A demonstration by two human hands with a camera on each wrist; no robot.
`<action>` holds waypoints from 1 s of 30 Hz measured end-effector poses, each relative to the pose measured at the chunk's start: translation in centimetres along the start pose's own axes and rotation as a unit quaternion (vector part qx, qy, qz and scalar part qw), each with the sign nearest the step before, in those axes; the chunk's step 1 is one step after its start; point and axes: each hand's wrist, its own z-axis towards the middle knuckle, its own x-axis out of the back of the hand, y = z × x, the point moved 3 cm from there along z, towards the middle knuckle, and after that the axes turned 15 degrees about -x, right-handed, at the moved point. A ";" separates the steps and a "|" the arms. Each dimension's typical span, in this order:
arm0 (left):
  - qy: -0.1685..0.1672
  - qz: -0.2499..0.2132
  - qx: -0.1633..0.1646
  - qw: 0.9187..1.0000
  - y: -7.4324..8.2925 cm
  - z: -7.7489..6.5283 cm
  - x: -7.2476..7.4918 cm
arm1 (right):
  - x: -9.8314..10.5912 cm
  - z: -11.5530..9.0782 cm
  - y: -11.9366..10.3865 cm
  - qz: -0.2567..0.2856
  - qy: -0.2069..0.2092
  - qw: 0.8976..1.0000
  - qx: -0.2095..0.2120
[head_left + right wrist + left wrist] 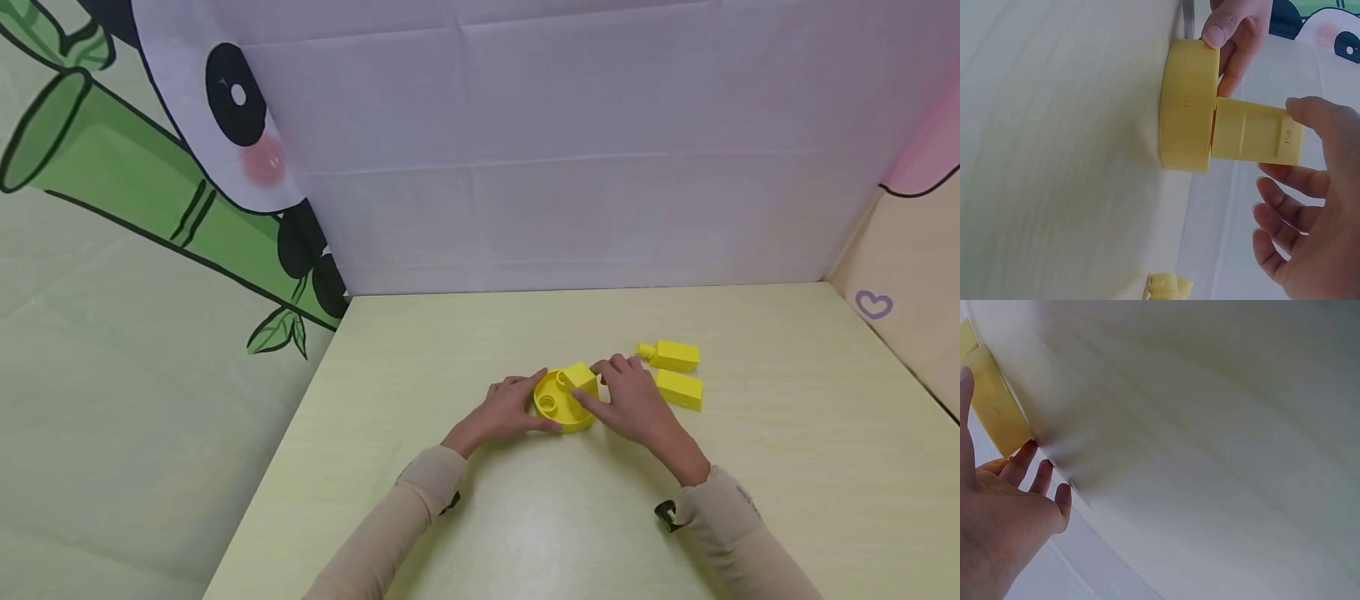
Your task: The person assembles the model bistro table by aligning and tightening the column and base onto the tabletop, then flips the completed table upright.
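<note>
A round yellow base (576, 425) with a low rim rests on the table, and a small ring-shaped socket (548, 406) shows inside it. My left hand (512, 408) holds its left side, thumb at the near edge and fingers at the far edge. In the right wrist view a yellow rectangular block (1257, 131) stands upright on the base. My right hand (633, 404) pinches this block near its top between thumb and forefinger, the other fingers curled loosely beside it. The left wrist view shows the base only in part, at its left edge.
Two more yellow pieces lie right of my right hand: a block with a knobbed neck (675, 356) and a plain-looking block (680, 390) nearer me. The pale table (525, 533) meets a white printed cloth (570, 208) at its back edge.
</note>
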 end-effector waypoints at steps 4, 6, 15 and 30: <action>0.001 -0.001 0.001 1.000 0.0 -0.1 0.1 | -0.2 0.0 0.2 0.019 -0.015 1.000 -0.002; 0.001 0.000 0.000 1.000 0.1 -0.1 0.1 | -0.4 0.0 0.3 0.034 -0.026 0.999 0.003; 0.002 -0.007 0.001 1.000 0.3 0.0 0.2 | 0.1 0.2 0.8 0.048 -0.004 0.998 -0.045; 0.003 -0.008 -0.003 1.000 0.0 0.1 -0.1 | 0.9 -0.2 1.0 0.002 -0.003 0.997 -0.071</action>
